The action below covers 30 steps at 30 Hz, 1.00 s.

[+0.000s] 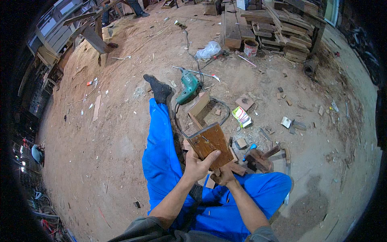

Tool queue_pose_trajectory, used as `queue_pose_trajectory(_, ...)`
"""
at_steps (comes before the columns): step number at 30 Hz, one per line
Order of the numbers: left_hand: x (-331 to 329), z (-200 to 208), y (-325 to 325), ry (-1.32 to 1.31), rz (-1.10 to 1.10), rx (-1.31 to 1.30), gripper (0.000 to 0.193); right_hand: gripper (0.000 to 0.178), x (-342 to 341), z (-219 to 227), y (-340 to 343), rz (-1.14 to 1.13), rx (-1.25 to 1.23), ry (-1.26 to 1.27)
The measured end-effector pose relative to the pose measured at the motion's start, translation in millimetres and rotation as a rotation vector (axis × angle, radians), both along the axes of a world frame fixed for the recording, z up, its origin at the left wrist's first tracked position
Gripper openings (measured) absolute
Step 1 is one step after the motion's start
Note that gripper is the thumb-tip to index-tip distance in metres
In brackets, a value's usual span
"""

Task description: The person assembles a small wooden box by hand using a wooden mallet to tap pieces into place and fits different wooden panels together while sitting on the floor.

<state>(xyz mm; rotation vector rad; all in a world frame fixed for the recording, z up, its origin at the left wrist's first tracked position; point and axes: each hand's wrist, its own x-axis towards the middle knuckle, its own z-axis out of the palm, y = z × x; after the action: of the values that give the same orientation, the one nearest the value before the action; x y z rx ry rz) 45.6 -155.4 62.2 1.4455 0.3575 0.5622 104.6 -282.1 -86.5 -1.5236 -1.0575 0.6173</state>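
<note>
Left hand (pixel 196 165) and right hand (pixel 223 176) both grasping a brown wooden board (pixel 209 141). Just beyond, green electric drill (pixel 188 85), black cable (pixel 224 113); hammer (pixel 262 158) right.

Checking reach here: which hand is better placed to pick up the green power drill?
Left, probably. The green power drill lies ahead-left beside the outstretched leg, while the right hand supports the brown wooden board from below.

Left hand (pixel 196 164) and right hand (pixel 223 176) raised together, fingers curled
</note>
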Motion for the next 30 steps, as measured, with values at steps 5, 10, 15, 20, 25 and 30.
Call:
queue_pose_trajectory(5,1,-3,-3,-0.042,-0.03,0.083,0.03,0.064,-2,-18,2,-0.112,0.124,-0.208)
queue_pose_trajectory(10,6,-4,-4,0.009,-0.02,0.284,0.025,0.076,0,-27,-6,-0.023,-0.022,-0.056)
queue_pose_trajectory(15,13,-13,-5,-0.019,-0.011,0.3,0.027,0.074,-2,-40,-2,-0.063,0.054,-0.032)
queue_pose_trajectory(20,13,-1,-5,0.018,-0.043,0.431,0.022,0.068,1,-38,-2,-0.121,0.045,-0.038)
queue_pose_trajectory(25,16,16,0,0.061,-0.008,0.51,0.038,0.065,-5,-41,0,-0.086,-0.046,0.292)
queue_pose_trajectory(30,20,-3,-1,-0.043,-0.053,-0.115,0.037,0.056,-2,-2,1,-0.031,-0.171,0.02)
